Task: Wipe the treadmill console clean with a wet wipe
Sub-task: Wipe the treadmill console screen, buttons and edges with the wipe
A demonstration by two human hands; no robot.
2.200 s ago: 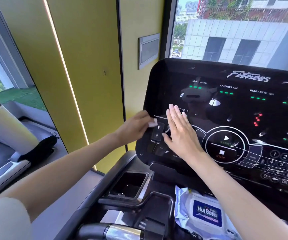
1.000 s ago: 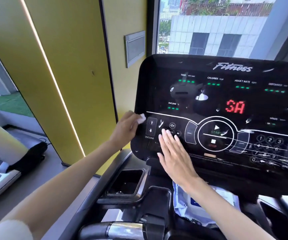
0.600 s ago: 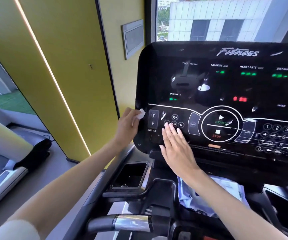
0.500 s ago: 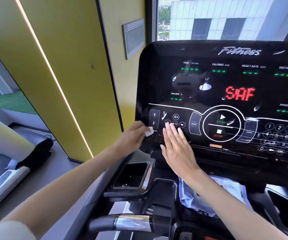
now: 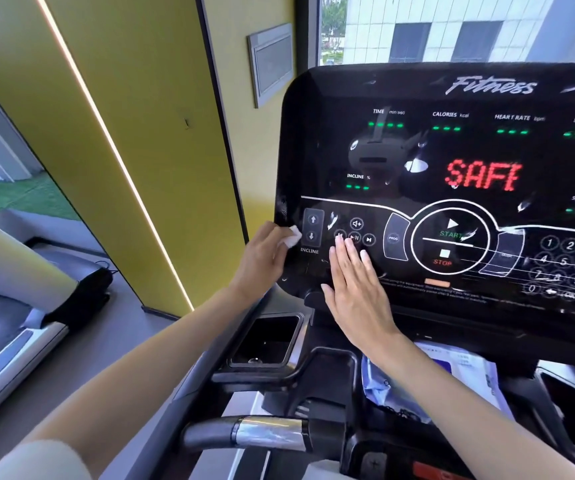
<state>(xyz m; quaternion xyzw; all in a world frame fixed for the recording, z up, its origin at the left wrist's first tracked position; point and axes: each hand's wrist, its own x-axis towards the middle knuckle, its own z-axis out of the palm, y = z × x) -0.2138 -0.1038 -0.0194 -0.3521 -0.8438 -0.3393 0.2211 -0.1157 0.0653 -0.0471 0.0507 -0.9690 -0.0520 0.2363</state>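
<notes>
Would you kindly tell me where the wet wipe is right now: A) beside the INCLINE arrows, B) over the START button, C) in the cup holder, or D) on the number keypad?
A: the left hand holds the wet wipe on the console just left of the INCLINE arrows.

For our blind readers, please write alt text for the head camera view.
A person's left hand holds a white wet wipe against the left edge of a black treadmill console, while the right hand lies flat on its buttons. Red letters glow above.
</notes>
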